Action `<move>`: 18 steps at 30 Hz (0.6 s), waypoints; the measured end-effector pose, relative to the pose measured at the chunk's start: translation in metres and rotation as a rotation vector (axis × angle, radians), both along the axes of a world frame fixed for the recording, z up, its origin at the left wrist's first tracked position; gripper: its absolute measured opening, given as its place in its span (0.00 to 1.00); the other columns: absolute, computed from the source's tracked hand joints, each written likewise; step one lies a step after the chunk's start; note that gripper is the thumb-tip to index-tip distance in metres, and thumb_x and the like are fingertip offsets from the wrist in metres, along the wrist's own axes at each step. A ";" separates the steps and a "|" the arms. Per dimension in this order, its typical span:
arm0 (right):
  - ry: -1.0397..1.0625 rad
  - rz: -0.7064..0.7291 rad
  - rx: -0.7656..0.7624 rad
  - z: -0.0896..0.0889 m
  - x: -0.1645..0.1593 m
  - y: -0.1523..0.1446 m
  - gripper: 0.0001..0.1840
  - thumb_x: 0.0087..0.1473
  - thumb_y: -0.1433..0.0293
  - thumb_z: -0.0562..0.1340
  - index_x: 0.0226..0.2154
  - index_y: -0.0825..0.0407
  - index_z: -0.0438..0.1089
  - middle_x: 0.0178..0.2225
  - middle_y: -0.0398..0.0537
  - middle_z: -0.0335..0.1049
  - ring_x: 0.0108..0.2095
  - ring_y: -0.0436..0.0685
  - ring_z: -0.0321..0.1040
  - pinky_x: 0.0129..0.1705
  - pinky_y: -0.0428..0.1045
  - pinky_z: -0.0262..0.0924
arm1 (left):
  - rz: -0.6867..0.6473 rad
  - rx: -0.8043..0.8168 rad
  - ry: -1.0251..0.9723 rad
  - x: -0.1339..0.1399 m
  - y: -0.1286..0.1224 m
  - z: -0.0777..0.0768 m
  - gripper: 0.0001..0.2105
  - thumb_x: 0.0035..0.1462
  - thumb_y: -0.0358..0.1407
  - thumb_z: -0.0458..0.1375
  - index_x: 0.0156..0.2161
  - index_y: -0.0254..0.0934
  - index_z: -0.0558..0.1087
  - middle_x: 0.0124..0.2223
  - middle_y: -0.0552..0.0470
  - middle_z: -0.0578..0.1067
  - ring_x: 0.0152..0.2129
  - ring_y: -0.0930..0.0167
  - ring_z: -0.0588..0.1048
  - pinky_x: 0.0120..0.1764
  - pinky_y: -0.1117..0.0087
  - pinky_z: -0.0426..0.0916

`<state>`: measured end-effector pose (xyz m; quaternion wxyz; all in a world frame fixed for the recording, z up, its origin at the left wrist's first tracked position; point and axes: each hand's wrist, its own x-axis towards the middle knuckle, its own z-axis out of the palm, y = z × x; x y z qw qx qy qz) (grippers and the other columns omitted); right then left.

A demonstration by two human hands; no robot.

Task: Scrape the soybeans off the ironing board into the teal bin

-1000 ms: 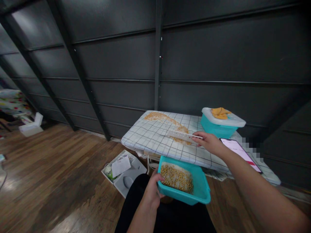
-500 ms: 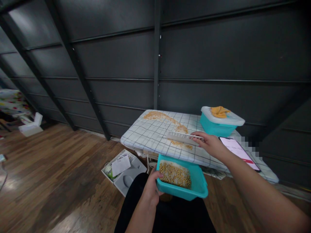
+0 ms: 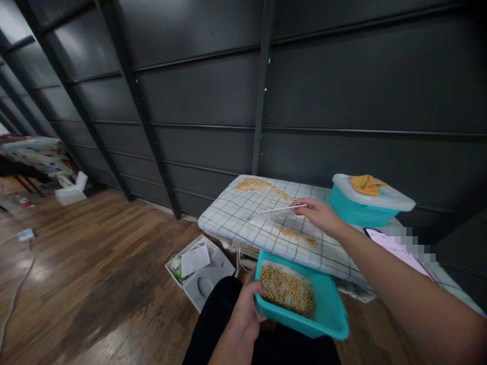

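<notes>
My left hand (image 3: 246,306) grips the left end of a turquoise plastic bin (image 3: 338,309), its thumb over the rim. Inside, yellow beans (image 3: 287,289) mixed with whitish grains lie heaped towards that end. My right hand (image 3: 317,215) pinches the right end of a thin white plastic board with holes (image 3: 279,212), held tilted over the table. A small strip of loose beans (image 3: 297,235) lies on the checked tablecloth (image 3: 224,218) between the board and the bin. Behind the board, a longer trail of beans (image 3: 254,184) runs towards the far left corner.
A second turquoise box (image 3: 363,210) with a whitish lid carries an orange cloth (image 3: 367,185). Near it lies a phone (image 3: 399,249) with its screen lit. On the floor left of my knees sits an open white box (image 3: 198,276). A dark panelled wall (image 3: 205,96) stands behind the table.
My right hand has moved the board from the near beans back towards the far side of the table, tilting it flatter. My left hand still holds the bin. The whole view has shifted left.
</notes>
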<state>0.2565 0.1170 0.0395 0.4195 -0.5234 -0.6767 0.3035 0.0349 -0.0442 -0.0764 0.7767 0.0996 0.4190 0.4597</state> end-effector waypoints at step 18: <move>0.144 0.169 -0.201 0.004 0.016 -0.002 0.07 0.35 0.70 0.63 0.23 0.50 0.75 0.30 0.46 0.76 0.36 0.57 0.71 0.44 0.52 0.65 | -0.006 -0.056 0.074 0.006 0.000 0.012 0.33 0.34 0.32 0.55 0.53 0.40 0.70 0.41 0.48 0.79 0.35 0.61 0.76 0.34 0.67 0.63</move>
